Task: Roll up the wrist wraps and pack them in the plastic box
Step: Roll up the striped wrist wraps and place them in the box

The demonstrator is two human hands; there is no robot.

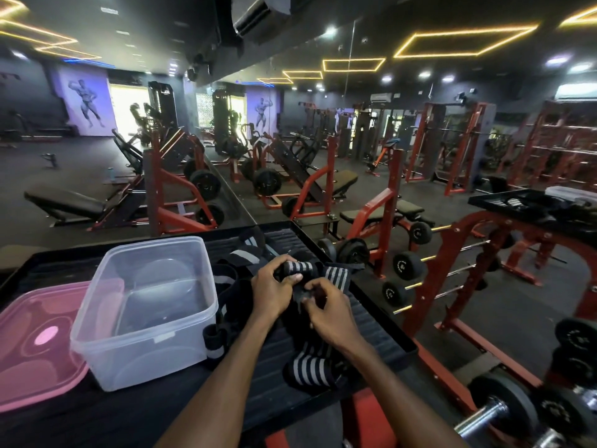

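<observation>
Striped elastic wrist wrap (298,268), partly rolled, lies crosswise above the black tray (381,321). Left hand (269,291) grips the roll; right hand (326,310) pinches its loose tail just beside. Plastic box (97,321) stands left, nearer the left hand.

black-and-white striped wrist wraps (298,267) — clear plastic box (145,313), (pink) lid (35,344)

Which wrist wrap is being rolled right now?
The striped wrap gripped by both hands, left and right; the others lie loose on the black tray.
</observation>
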